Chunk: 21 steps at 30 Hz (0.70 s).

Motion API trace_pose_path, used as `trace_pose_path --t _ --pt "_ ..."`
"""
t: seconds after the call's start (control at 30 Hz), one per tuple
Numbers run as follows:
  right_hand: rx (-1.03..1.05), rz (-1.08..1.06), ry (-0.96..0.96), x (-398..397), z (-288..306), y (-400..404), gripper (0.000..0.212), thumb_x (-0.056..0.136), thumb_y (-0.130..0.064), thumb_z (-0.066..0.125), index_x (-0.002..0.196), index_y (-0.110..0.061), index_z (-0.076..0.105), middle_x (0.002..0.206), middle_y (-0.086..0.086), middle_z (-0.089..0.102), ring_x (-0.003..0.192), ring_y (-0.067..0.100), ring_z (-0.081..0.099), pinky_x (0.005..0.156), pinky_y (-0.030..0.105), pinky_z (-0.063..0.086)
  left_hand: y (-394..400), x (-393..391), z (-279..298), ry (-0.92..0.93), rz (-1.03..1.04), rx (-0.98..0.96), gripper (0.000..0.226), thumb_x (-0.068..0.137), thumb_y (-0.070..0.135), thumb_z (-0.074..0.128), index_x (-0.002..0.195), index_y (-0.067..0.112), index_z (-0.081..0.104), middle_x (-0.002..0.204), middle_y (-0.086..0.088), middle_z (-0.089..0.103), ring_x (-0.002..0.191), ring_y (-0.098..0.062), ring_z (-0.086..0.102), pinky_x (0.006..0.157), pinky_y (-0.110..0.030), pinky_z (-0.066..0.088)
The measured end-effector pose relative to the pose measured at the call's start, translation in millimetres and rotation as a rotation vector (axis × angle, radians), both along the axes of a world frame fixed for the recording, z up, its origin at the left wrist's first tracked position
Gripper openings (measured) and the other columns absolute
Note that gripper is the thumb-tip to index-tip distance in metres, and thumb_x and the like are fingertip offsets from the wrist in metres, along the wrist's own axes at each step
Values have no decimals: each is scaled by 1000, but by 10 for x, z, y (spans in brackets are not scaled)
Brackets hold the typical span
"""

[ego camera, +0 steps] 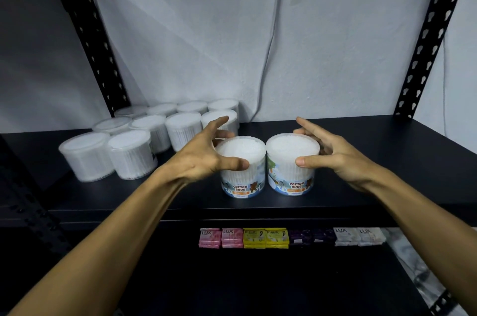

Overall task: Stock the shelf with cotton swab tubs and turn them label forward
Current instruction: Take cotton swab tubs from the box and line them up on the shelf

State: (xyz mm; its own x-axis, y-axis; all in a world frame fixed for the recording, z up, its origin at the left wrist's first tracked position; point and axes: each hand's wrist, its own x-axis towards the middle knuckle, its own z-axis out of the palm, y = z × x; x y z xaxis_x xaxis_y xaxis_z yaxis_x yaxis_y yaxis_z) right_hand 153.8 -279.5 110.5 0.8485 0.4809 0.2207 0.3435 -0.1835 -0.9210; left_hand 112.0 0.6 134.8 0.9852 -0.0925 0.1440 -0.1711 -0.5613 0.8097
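Two clear cotton swab tubs stand side by side and touching near the front of the black shelf (387, 160), both with the "Cotton Buds" label facing me. My left hand (204, 155) wraps the left tub (242, 181), thumb on its front and fingers round the back. On the right tub (291, 173), my right hand (335, 158) grips the same way from the right side, its fingers spread behind. Several more tubs (131, 158) stand in rows at the back left, and I see no labels on their near sides.
Black slotted uprights rise at the left (98, 39) and right (428, 39) of the shelf, with a grey wall behind. On the lower shelf, a row of soap bars (284, 237) lies under the front edge. The shelf's right half is bare.
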Motion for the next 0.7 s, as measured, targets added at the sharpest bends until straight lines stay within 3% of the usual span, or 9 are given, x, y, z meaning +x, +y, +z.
trace_pose_path --t 0.23,0.7 --pt "7 6 2 2 -6 -4 101 51 -40 81 141 -41 35 134 -12 50 116 2 54 98 24 41 -2 12 -11 -13 -16 -10 115 53 40 90 148 32 27 130 8 54 118 -10 52 96 -25 41" --pt "13 27 4 11 -7 -14 103 52 -39 79 143 -37 33 136 -10 48 119 3 53 94 20 41 21 36 -9 -17 -51 5 111 53 42 85 148 35 28 129 12 53 117 -7 51 98 -27 41"
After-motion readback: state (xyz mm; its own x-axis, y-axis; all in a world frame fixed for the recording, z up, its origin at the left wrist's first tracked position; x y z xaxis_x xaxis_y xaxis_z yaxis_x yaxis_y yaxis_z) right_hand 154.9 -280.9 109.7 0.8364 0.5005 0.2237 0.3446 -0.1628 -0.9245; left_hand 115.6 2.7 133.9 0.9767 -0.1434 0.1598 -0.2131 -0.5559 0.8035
